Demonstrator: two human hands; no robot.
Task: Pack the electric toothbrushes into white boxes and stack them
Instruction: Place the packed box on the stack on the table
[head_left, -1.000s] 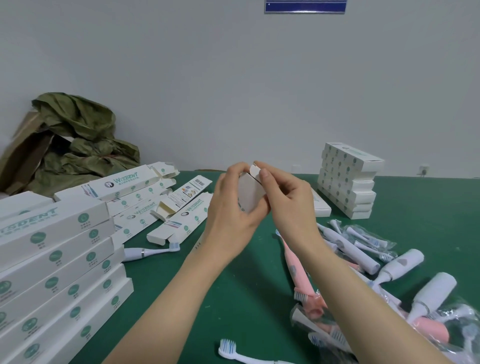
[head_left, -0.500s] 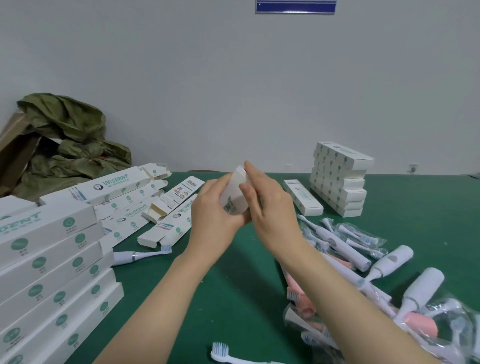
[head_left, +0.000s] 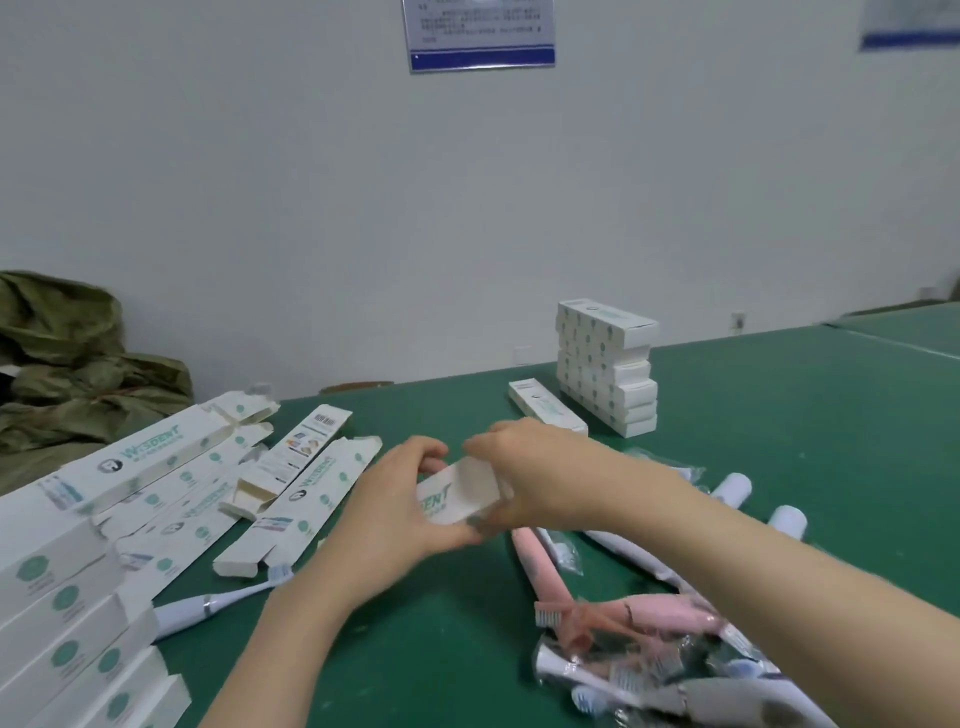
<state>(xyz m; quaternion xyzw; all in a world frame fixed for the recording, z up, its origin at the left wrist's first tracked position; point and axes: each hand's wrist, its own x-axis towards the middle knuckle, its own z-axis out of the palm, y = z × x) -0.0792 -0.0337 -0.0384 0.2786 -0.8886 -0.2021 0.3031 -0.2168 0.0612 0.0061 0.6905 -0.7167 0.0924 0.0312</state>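
White box (head_left: 457, 496) gripped at both ends, my left hand (head_left: 395, 512) and right hand (head_left: 545, 480) curled round it, just above the counter (head_left: 779, 457) | risk: I squeeze too hard and crush the card | stack (head_left: 605, 364) beyond right hand may topple if nudged.

Left hand (head_left: 395, 509) and right hand (head_left: 540, 475) meet at the mid-line, fingers and thumbs curled around opposite ends of a single white box (head_left: 454, 493) held between them.
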